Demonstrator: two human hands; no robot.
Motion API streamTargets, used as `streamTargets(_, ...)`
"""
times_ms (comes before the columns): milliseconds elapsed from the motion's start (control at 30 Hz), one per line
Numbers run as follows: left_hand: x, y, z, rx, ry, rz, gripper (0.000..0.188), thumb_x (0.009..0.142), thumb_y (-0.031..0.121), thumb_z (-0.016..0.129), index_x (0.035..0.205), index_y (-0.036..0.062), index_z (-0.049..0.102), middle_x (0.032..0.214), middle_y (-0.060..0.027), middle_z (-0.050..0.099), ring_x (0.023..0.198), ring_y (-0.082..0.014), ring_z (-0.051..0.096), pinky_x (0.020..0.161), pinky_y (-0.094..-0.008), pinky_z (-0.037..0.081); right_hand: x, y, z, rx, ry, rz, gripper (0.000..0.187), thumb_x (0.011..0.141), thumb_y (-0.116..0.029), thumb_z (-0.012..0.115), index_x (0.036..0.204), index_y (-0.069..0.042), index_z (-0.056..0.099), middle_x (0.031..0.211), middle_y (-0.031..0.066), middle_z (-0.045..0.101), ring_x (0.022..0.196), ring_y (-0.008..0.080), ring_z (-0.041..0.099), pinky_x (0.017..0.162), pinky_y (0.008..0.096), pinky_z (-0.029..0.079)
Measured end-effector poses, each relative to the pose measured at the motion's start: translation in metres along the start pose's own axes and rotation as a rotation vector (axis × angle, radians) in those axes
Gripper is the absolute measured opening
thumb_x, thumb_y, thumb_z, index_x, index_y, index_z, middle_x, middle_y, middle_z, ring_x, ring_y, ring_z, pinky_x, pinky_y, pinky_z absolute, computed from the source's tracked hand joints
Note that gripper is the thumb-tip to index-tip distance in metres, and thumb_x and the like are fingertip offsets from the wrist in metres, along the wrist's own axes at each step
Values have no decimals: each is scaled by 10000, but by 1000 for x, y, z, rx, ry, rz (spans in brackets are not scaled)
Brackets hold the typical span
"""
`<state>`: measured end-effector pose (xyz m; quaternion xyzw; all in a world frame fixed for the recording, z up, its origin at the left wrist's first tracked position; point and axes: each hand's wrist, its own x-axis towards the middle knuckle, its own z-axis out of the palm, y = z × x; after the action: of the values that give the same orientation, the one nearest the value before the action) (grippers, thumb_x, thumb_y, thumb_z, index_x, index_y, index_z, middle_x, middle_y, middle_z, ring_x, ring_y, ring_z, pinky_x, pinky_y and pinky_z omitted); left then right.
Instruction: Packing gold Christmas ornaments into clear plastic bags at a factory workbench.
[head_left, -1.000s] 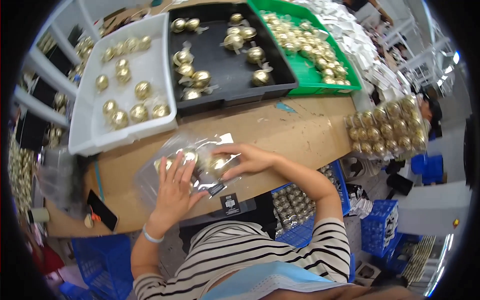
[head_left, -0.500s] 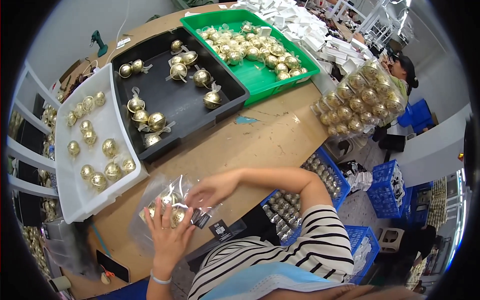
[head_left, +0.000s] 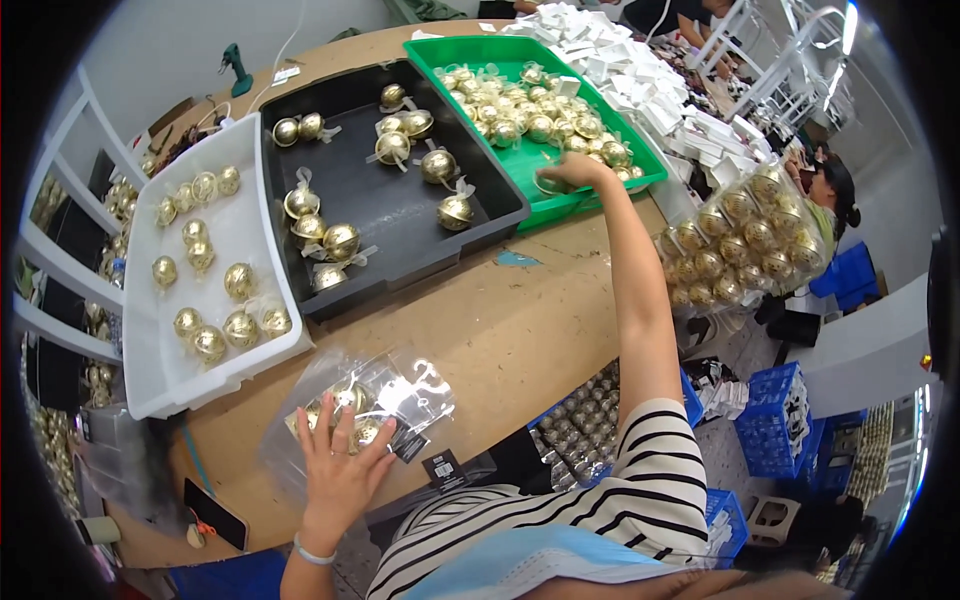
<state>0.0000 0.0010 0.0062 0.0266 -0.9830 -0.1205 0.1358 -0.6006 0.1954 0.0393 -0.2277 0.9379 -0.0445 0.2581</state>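
brown worktop (head_left: pixel 520 330), smooth, curved edge. left hand (head_left: pixel 338 472) flat, fingers spread, pressing crinkly clear plastic bag (head_left: pixel 365 405) of shiny gold ball ornaments near front edge. right hand (head_left: pixel 572 172) stretched into green tray (head_left: pixel 600 190), fingers curled on a round gold bauble (head_left: pixel 548 184).

A clear plastic bag (head_left: pixel 365 410) of gold baubles lies flat near the table edge; more gold baubles (head_left: pixel 530 110) fill the green tray (head_left: pixel 640 165).

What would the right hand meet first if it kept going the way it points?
The right hand is already at the near edge of the green tray; going on, it would probably meet the gold balls heaped inside, though depth is hard to judge.
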Motion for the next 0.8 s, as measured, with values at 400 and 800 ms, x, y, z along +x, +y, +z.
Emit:
streamTargets(400,16,-1,-10,-19,-64,17,523,739,273,839,1242,256,697,1357,-190,427,1399,-473,324,1138,-724,226,-208,-89,131,1478,-53,-929,898,748,104,765,1522,24,316,1436,144,489,1355,244,493,1119,390,435)
streamTargets(800,17,-6,-3,-84,-19,18,480,747,272,834,1210,222,716,1274,-198,489,1450,-475,293,1168,-708,178,-230,-87,215,198,667,-796,619,760,-125,863,1340,-150,649,1272,147,533,1195,333,532,995,369,475)
